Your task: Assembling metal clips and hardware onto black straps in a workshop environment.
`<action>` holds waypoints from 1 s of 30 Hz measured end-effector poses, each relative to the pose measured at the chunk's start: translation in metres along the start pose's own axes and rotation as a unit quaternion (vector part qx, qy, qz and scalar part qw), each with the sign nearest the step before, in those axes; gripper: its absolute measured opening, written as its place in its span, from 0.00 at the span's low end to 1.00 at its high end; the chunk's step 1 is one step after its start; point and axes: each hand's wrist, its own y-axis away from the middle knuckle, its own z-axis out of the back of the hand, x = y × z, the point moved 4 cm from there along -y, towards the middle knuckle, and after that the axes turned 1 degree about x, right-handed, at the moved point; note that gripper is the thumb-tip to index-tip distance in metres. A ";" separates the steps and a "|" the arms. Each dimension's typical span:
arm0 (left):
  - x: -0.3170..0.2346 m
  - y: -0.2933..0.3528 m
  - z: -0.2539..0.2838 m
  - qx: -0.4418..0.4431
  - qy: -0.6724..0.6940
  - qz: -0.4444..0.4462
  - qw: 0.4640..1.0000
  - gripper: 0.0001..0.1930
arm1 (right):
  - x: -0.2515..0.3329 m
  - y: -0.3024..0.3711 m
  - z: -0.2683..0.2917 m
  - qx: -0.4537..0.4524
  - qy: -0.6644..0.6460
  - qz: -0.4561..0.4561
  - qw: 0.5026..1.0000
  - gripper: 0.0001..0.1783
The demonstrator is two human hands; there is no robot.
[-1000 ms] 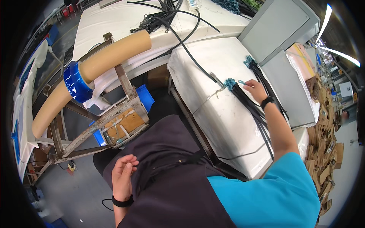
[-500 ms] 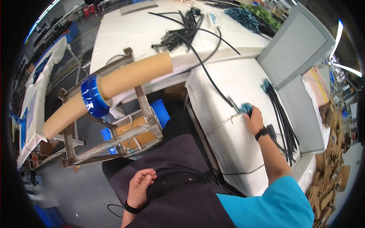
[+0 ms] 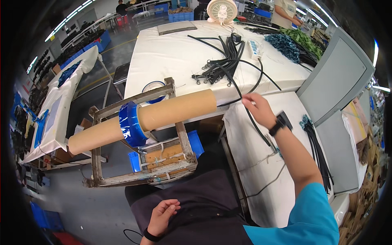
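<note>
My right hand point(image 3: 259, 110) is over the near edge of the white table, fingertips beside a black strap point(image 3: 254, 122). Its fingers are half bent, and I see nothing held. That strap runs down the white-covered side surface point(image 3: 261, 196) to a small blue end point(image 3: 279, 152), partly hidden by my forearm. A bunch of black straps point(image 3: 228, 61) with metal clips lies farther back. My left hand point(image 3: 162, 215) rests in front of my dark apron, palm up, fingers loosely bent, with nothing in it.
A cardboard tube point(image 3: 179, 108) carrying a blue tape roll point(image 3: 132, 124) lies across a worn metal frame point(image 3: 98, 163). Black straps with blue ends point(image 3: 314, 147) lie by a grey panel point(image 3: 337, 65). A power strip point(image 3: 254, 49), fan point(image 3: 221, 11) and blue cord pile point(image 3: 282, 45) occupy the table.
My right hand has left the blue bundled end on the side surface and moved forward toward the table edge. The view has tilted up, showing more of the far room. My left hand stays in my lap.
</note>
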 end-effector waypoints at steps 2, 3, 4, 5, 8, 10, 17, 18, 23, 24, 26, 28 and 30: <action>-0.003 -0.001 0.001 -0.004 0.001 -0.008 1.000 0.14 | -0.016 -0.051 -0.016 -0.048 0.058 0.046 0.996 0.19; -0.001 0.000 0.004 -0.010 0.006 -0.009 1.000 0.14 | -0.020 -0.074 -0.025 -0.077 0.097 0.050 0.991 0.21; 0.002 0.002 0.007 -0.015 0.011 -0.011 1.000 0.14 | -0.029 -0.094 -0.035 -0.104 0.136 0.077 0.982 0.22; 0.003 0.005 0.010 -0.022 0.012 -0.014 1.000 0.14 | -0.034 -0.109 -0.047 -0.112 0.176 0.058 0.976 0.21; 0.003 0.010 0.016 -0.033 0.005 -0.008 0.999 0.12 | -0.053 -0.144 -0.055 -0.077 0.213 -0.017 0.974 0.19; 0.004 0.009 0.019 -0.040 0.045 0.005 0.998 0.12 | -0.061 -0.160 -0.054 -0.049 0.182 -0.050 0.981 0.15; -0.003 -0.001 0.018 -0.035 0.025 0.001 0.999 0.12 | 0.018 -0.191 -0.050 0.190 -0.462 -0.187 0.846 0.05; -0.005 -0.004 0.015 -0.032 0.026 0.000 0.999 0.12 | 0.031 -0.192 -0.035 0.224 -0.529 -0.145 0.805 0.05; -0.023 -0.002 0.004 0.004 0.020 -0.050 0.999 0.13 | 0.119 -0.125 0.008 0.211 -0.523 -0.022 0.825 0.13; -0.027 0.003 0.001 -0.002 0.025 -0.055 0.998 0.13 | 0.133 -0.102 0.013 0.205 -0.526 -0.004 0.826 0.14; -0.046 0.016 -0.009 0.037 0.019 -0.100 0.994 0.12 | 0.161 -0.048 0.027 0.189 -0.499 0.057 0.844 0.15; -0.072 0.023 -0.016 0.074 -0.052 -0.167 0.982 0.12 | 0.173 -0.002 0.024 0.150 -0.460 0.046 0.874 0.15; -0.100 0.024 -0.025 0.101 -0.094 -0.212 0.967 0.15 | 0.176 0.040 0.010 0.162 -0.453 0.023 0.876 0.16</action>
